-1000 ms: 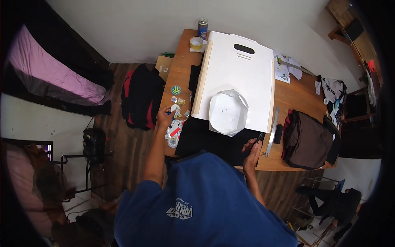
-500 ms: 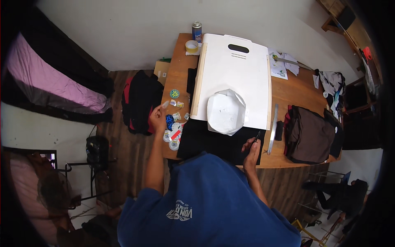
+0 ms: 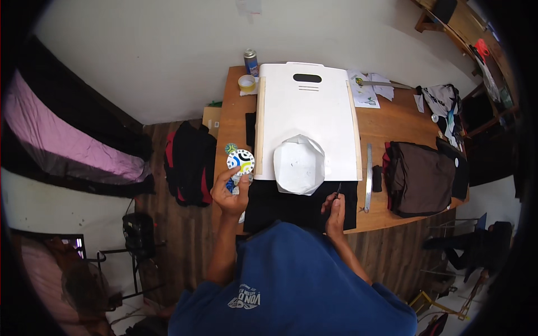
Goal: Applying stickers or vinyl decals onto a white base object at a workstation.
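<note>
Between the fingertips of my left hand (image 3: 231, 196) is a round patch (image 3: 240, 161), white with blue, black and yellow curved marks, raised over the table's left side. A smaller green-and-blue round patch (image 3: 230, 148) shows just behind it; others lie partly hidden under my hand. My right hand (image 3: 334, 213) is closed around a slim dark tool (image 3: 338, 191) whose kind I cannot make out, over black cloth (image 3: 266, 207). Ahead of both hands, a folded white paper bowl (image 3: 298, 168) with dark specks inside rests at the near end of a white board (image 3: 308, 106).
A metal ruler (image 3: 368, 179) and a stack of folded brown and black garments (image 3: 420, 179) lie to the right. At the far left of the wooden table (image 3: 392, 120) stand a spray can (image 3: 251, 64) and a tape roll (image 3: 246, 83). Dark clothes (image 3: 190, 162) are beside the table.
My left hand has moved inward from the patches' outer edge and now lifts the round patch; earlier it pinched a small pale piece. My right hand keeps the dark tool. The view has shifted.
</note>
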`<act>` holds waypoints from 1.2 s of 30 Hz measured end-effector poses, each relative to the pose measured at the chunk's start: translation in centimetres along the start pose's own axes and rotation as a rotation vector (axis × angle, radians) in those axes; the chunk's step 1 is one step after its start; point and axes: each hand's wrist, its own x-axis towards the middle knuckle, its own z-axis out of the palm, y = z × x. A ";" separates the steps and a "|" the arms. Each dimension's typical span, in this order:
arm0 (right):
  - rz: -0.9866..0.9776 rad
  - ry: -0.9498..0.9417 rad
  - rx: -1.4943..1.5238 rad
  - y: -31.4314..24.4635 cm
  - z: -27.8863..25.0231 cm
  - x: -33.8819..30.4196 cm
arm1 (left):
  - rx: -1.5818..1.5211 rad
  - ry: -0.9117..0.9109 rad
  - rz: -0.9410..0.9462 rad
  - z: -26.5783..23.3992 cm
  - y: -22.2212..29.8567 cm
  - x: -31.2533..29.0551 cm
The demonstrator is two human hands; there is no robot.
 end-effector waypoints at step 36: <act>0.013 -0.137 0.098 -2.5 9.1 3.9 | -0.625 -0.350 -0.735 5.0 0.8 -2.2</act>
